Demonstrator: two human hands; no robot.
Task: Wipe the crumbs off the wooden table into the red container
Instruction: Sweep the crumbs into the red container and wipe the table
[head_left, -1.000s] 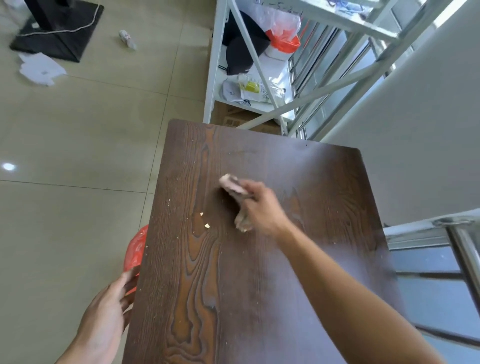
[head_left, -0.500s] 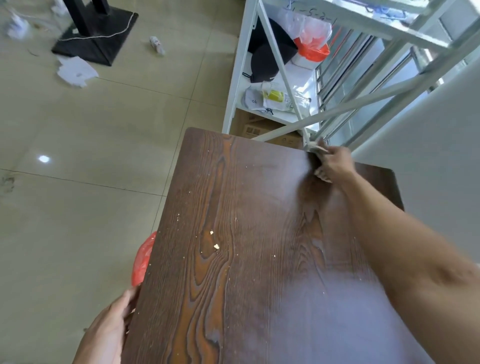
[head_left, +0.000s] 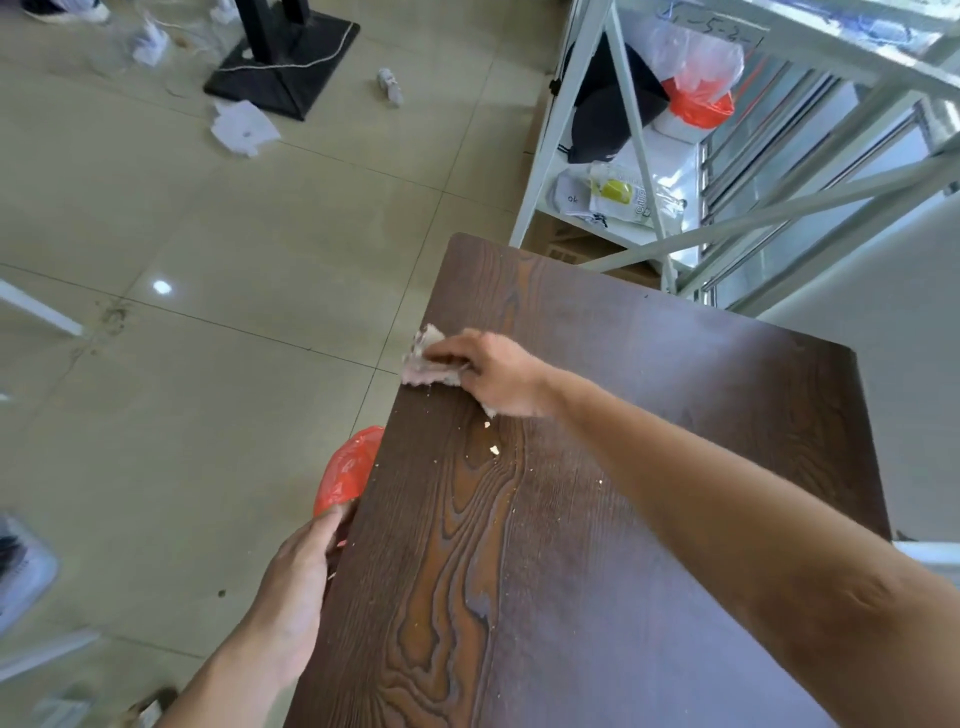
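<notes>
The dark wooden table (head_left: 649, 519) fills the lower right of the head view. Pale crumbs (head_left: 493, 450) lie scattered along its left half. My right hand (head_left: 498, 371) presses a crumpled greyish cloth (head_left: 428, 364) flat on the table at its left edge. Below that edge, my left hand (head_left: 296, 582) holds the red container (head_left: 345, 470), which is mostly hidden under the tabletop.
A white metal shelf (head_left: 623, 130) with bags and a black item stands beyond the table's far edge. On the tiled floor lie paper scraps (head_left: 241, 127) and a black stand base (head_left: 283, 67). A pale wall (head_left: 883, 312) borders the table on the right.
My right hand has swept the cloth from the table's far right corner across to the left edge. The view has shifted right. The left hand still holds the red container under the edge.
</notes>
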